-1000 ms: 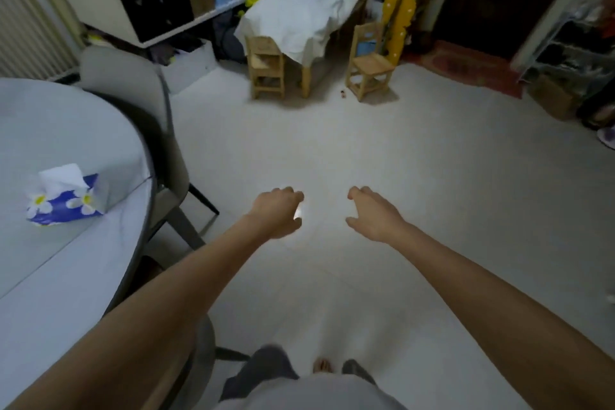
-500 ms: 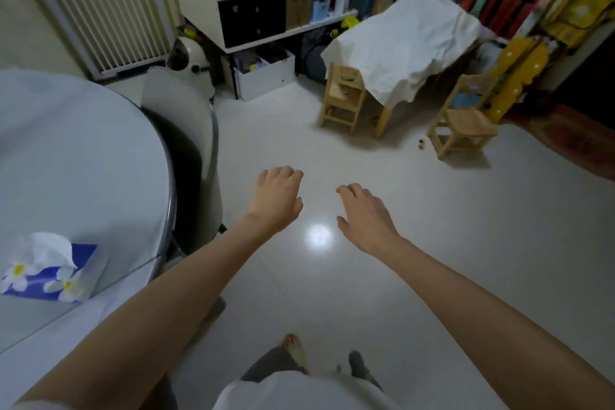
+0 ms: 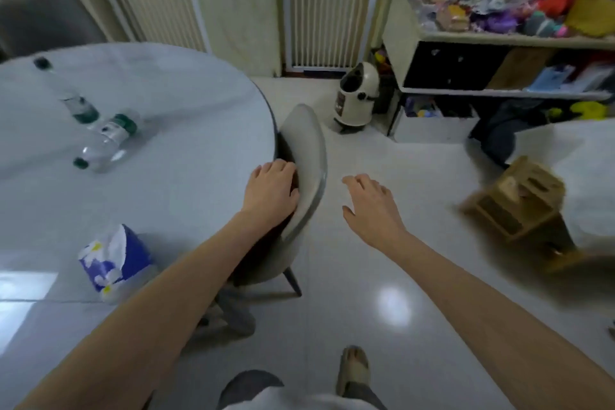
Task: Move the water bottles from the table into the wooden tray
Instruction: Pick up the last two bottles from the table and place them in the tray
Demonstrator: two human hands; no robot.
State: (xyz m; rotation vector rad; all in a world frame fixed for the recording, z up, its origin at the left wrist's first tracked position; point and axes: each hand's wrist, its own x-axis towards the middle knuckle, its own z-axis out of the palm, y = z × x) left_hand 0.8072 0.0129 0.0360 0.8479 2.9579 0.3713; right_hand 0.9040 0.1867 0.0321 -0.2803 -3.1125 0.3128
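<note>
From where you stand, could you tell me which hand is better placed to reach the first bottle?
Probably the left hand: it hangs over the table's edge, on the side of both lying bottles. The right hand hovers over the floor, beyond the chair.

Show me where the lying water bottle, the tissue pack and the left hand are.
lying water bottle point(image 3: 105, 140), head view, clear body.
tissue pack point(image 3: 114, 261), head view, blue side.
left hand point(image 3: 271, 188), head view, back of hand.

Floor point(image 3: 382, 156): pale glossy tiles, one bright light glare.
Surface point(image 3: 186, 130): round, grey.
Chair point(image 3: 307, 156): grey, tucked against surface.
Shelf point(image 3: 499, 40): cluttered, far right.
Gate point(image 3: 327, 20): white bars, back wall.
</note>
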